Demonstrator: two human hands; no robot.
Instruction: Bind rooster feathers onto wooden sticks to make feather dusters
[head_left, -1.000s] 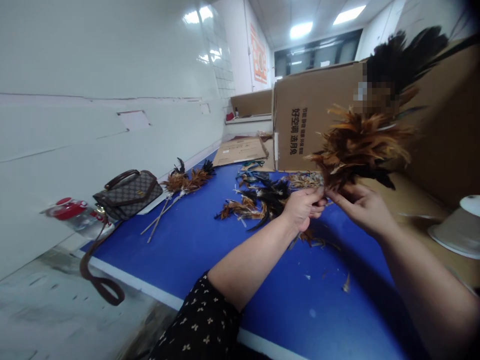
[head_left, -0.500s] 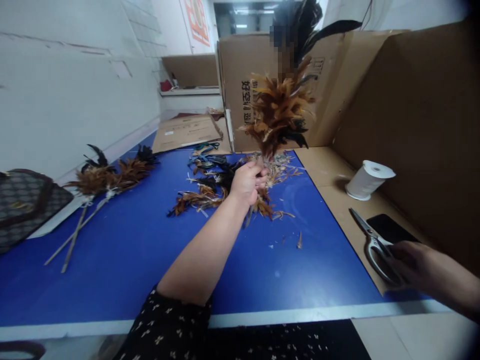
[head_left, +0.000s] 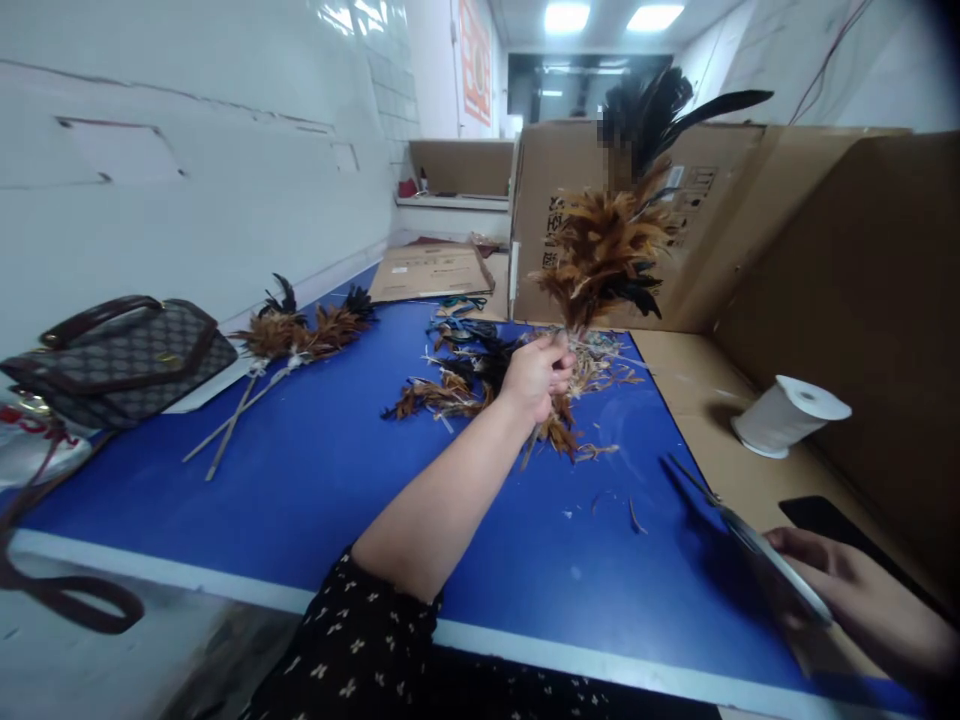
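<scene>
My left hand [head_left: 536, 375] is closed round the base of an upright feather duster [head_left: 607, 240], brown in the lower part with long black feathers on top. Under and beside that hand lies a pile of loose brown and black feathers [head_left: 450, 390]. At the right, my right hand [head_left: 840, 580] grips a pair of scissors [head_left: 750, 540] by the handles. Their blades point up and left over the blue table, seen edge-on. Some fingers of this hand are hidden behind the handles or blurred.
Two feather dusters on sticks [head_left: 300, 340] lie crossed at the left, beside a patterned handbag [head_left: 142, 365]. A white spool [head_left: 787, 415] and a flat black object [head_left: 832, 530] rest on cardboard at the right. Tall cardboard [head_left: 697, 250] walls the back and right of the blue table [head_left: 315, 500].
My right hand has lifted the scissors off the cardboard and tilted them towards the blue table. The view has turned left and up; my left hand keeps its hold on the feather duster.
</scene>
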